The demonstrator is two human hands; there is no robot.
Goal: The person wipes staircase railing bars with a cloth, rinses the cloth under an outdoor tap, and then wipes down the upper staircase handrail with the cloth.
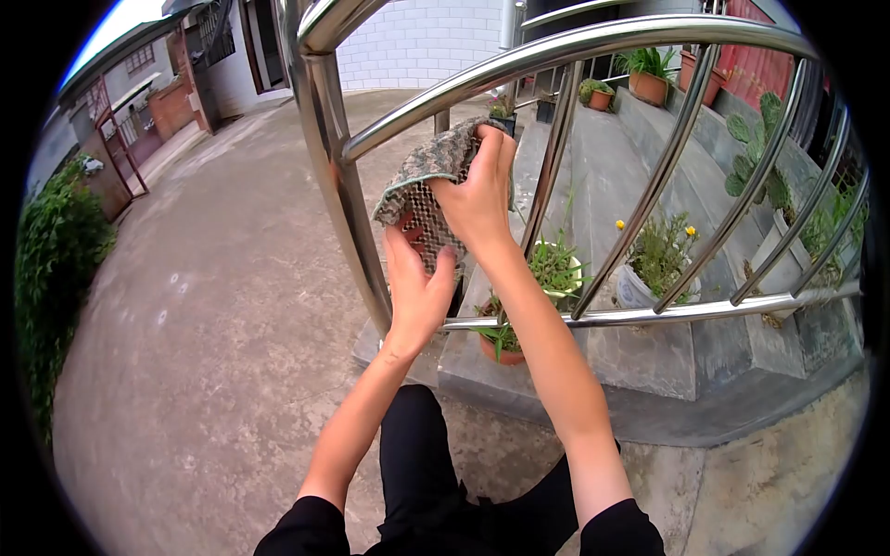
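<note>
A grey-brown patterned cloth [422, 169] with teal edging and a coarse checked underside is bunched up beside the steel handrail, in front of its corner post. My right hand [477, 199] grips the cloth from above, fingers curled over its right side and thumb at the folded edge. Lower down, my left hand [417, 283] holds the checked underside between thumb and fingers, with some fingertips partly hidden in the folds. Both hands are close to the railing [324, 167]. Whether the cloth touches the metal, I cannot tell.
Slanted steel bars [640, 185] run to the right over grey steps [603, 357]. On the steps stand a terracotta pot [503, 350], a white pot with yellow flowers [640, 289] and a cactus [753, 153]. Green bushes [56, 259] line the concrete yard's left side.
</note>
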